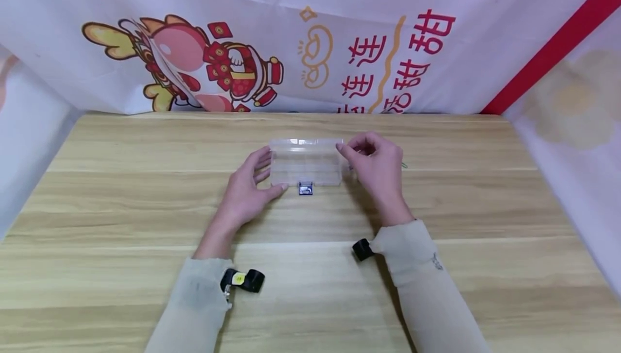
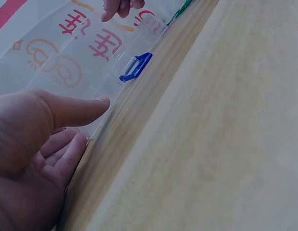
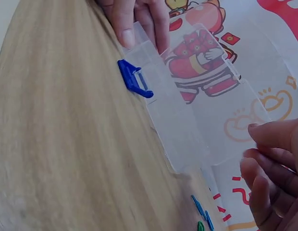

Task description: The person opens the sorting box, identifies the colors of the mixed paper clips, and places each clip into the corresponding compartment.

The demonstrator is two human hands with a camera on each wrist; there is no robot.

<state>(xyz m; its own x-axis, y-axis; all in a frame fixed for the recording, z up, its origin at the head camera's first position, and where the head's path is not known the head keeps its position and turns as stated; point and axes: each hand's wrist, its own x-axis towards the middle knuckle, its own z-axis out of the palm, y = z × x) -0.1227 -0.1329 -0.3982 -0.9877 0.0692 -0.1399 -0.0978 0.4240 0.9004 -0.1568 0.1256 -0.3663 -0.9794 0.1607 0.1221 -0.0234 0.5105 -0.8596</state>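
A clear plastic box point(image 1: 305, 172) with a blue latch point(image 1: 305, 188) on its front edge sits on the wooden table, its clear lid point(image 3: 218, 115) raised. My left hand point(image 1: 246, 188) grips the left end of the box. In the left wrist view, its thumb point(image 2: 84, 109) lies along the front edge and the other fingers are lower at the end wall. At the lid's upper right corner, my right hand point(image 1: 378, 167) pinches the edge between thumb and curled fingers. The right wrist view shows that thumb's tip point(image 3: 254, 129) right at the lid's edge.
Several small blue and green clip-like pieces point(image 3: 199, 207) lie on the table just right of the box, mostly behind the right hand in the head view. A printed white cloth point(image 1: 310, 35) hangs behind the table's back edge.
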